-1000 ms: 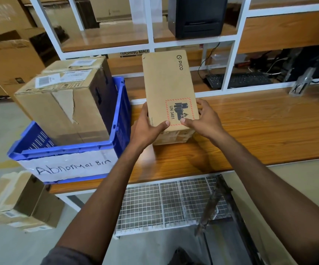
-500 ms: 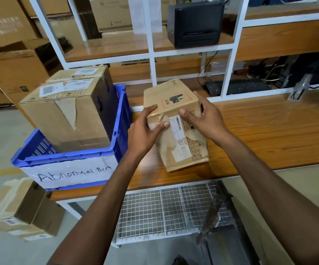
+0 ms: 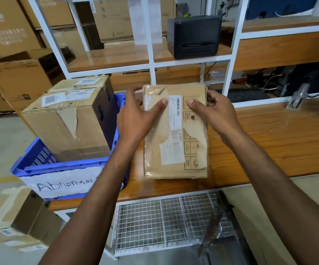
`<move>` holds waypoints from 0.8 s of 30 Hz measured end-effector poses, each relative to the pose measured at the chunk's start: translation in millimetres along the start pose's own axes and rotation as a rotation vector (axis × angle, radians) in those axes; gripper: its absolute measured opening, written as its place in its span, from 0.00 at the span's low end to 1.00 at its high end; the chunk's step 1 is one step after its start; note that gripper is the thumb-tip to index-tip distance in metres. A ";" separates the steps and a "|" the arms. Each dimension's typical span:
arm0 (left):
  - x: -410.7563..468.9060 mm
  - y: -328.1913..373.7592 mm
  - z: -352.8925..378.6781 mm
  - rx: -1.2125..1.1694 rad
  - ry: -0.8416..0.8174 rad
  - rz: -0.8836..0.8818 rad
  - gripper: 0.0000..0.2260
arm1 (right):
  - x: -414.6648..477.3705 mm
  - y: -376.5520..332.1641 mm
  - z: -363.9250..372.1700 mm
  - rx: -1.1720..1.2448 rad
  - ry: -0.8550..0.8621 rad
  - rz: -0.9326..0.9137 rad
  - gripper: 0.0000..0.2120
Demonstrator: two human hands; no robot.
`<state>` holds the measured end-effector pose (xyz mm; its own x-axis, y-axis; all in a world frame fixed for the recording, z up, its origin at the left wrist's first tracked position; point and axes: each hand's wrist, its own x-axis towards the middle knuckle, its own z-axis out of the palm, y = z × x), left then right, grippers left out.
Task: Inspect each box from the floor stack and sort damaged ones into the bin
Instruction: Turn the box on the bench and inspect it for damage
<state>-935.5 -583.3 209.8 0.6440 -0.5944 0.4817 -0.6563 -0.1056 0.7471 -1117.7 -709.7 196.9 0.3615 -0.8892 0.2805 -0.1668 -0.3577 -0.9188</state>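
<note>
Both hands hold the flat box (image 3: 175,150) at its far end. The left hand (image 3: 135,119) has its thumb laid on the top face and its fingers curled over the far-left corner, and the right hand (image 3: 219,113) mirrors it at the far-right corner. The box lies flat on the wooden table (image 3: 279,142), its long axis running twelve to six o'clock. The upturned face shows torn outer paper, a peeling white label and wrinkled tape. Judgement: this item is under inspection, and the surface damage would warrant the bin; the transfer is not yet made. At nine o'clock of the box, just beside it, stands the blue bin (image 3: 59,166), hand-lettered "Abnormal". It holds a large carton (image 3: 65,123) with a ripped front face; whether a second sits behind it cannot be confirmed. At seven o'clock, the floor stack (image 3: 21,222) has cartons awaiting inspection, so the task appears only partly complete.
</note>
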 end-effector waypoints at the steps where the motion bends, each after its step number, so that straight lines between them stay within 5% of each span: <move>1: 2.8 4.1 -1.6 -0.004 0.001 -0.014 0.31 | 2.0 -3.6 -1.0 0.019 -0.011 -0.008 0.33; 8: 15.9 2.3 12.4 0.075 -0.050 -0.063 0.31 | 15.1 -9.6 6.0 -0.050 -0.035 0.041 0.13; 14: 27.7 -7.9 29.8 -0.070 -0.165 -0.094 0.31 | 28.4 -9.1 14.3 -0.055 0.008 0.065 0.15; 19: 24.2 -17.7 26.7 -0.184 -0.368 -0.148 0.36 | 28.6 -10.8 3.5 0.039 -0.218 0.198 0.18; 24: 21.0 -18.7 28.6 -0.212 -0.295 -0.173 0.34 | 29.2 -7.9 15.3 0.055 -0.162 0.179 0.24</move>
<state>-920.9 -616.5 192.9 0.5770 -0.7891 0.2108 -0.4326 -0.0763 0.8984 -1091.8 -728.4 208.1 0.4741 -0.8778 0.0682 -0.1930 -0.1791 -0.9647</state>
